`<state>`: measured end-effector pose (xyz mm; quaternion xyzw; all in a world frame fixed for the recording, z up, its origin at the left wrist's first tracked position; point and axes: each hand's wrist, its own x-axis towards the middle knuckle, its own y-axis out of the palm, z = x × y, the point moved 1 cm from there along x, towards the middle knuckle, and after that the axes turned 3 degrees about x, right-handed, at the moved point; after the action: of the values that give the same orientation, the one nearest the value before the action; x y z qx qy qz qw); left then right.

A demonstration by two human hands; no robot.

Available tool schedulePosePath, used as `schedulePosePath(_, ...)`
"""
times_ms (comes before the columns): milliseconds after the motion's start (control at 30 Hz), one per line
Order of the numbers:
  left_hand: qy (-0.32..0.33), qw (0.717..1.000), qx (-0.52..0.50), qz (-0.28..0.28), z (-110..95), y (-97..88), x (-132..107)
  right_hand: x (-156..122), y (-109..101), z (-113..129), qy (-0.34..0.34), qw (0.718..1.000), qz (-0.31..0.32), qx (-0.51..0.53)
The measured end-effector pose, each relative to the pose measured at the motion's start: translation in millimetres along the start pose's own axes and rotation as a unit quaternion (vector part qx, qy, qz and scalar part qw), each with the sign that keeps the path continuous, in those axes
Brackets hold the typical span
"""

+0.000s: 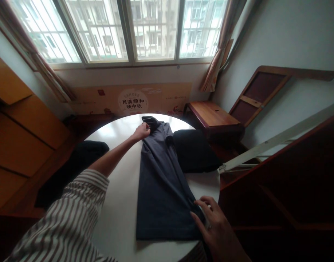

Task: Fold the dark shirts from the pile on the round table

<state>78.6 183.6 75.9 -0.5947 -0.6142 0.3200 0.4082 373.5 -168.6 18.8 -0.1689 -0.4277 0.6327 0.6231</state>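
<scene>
Grey short-sleeved shirt (161, 189) lay flat lengthwise on the round white worktop (117, 218), dark collar toward upper middle of frame. Left hand (141, 131) sat at the shoulder, fingers (146, 126) curled closed on the cloth. Right hand (213, 225), lower right, had fingers (203, 201) parted along the side edge near the hem; grip unclear. Black cloth (194, 151) lay just beside the shirt.
</scene>
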Motion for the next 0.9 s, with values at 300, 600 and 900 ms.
schedulePosePath(300,0.036,0.967,0.111,0.227,40.4,-4.7,-202.5,15.2,35.3,-12.4,-0.001,1.0,0.021,0.001)
schedulePosePath(600,0.09,0.977,-0.002,0.192,35.2,-2.5,-253.0,29.1,25.2,-15.0,0.037,0.997,0.063,0.034)
schedulePosePath(900,0.027,0.982,0.002,0.186,75.9,-18.2,-294.5,17.0,19.6,-10.3,0.065,0.987,0.145,0.021)
